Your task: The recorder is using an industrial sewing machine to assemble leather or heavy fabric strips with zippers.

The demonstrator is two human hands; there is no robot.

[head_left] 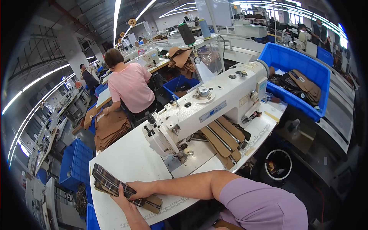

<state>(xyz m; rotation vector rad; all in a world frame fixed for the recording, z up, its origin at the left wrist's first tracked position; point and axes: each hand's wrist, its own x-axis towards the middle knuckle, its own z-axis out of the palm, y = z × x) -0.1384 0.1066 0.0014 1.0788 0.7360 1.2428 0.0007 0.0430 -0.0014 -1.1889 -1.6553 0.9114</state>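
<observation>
At the left front corner of the white sewing table, my left hand (123, 199) grips a bundle of plaid and brown fabric pieces (109, 178), thumb laid over the top. My right hand (141, 189) comes across from the right and is closed on the same bundle, its fingertips partly hidden. Dark plaid shows uppermost, with brown cloth at the lower end and along the edge. A white sewing machine (218, 99) stands to the right of my hands, its needle area (183, 151) apart from them. Brown pieces with dark strips (222, 138) lie under the machine's arm.
A blue bin (326, 82) of fabric pieces stands behind the machine at right. Thread cones (186, 33) rise beyond it. A person in a pink shirt (128, 86) sits ahead, beside stacked brown pieces (111, 130). Another blue bin (74, 163) is at left; a round bin (278, 165) sits below right.
</observation>
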